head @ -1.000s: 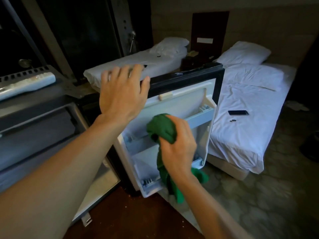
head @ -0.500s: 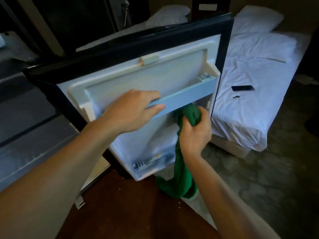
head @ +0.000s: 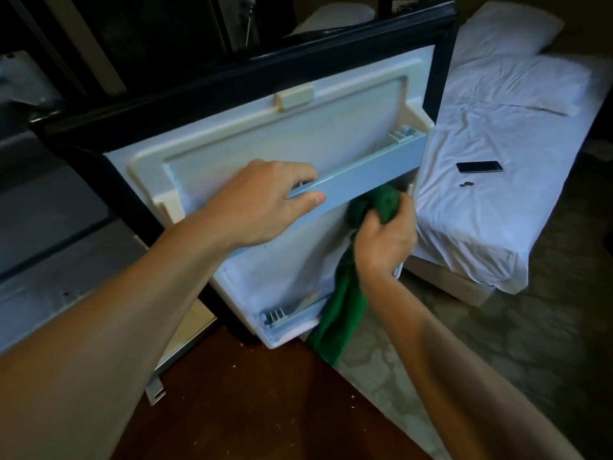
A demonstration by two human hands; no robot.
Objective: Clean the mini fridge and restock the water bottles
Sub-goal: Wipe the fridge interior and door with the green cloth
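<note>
As the left hand (head: 262, 207) clasps the door rail (head: 365, 174) and the right hand (head: 386, 244) bunches the green cloth (head: 345, 303), wiping seems unfinished; no bottles yet.

Head view — downward, close to fridge door (head: 298, 134).

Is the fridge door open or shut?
Open. The fridge door shows its white inner side; the left hand grips its shelf rail, the right hand holds a cloth beneath.
</note>
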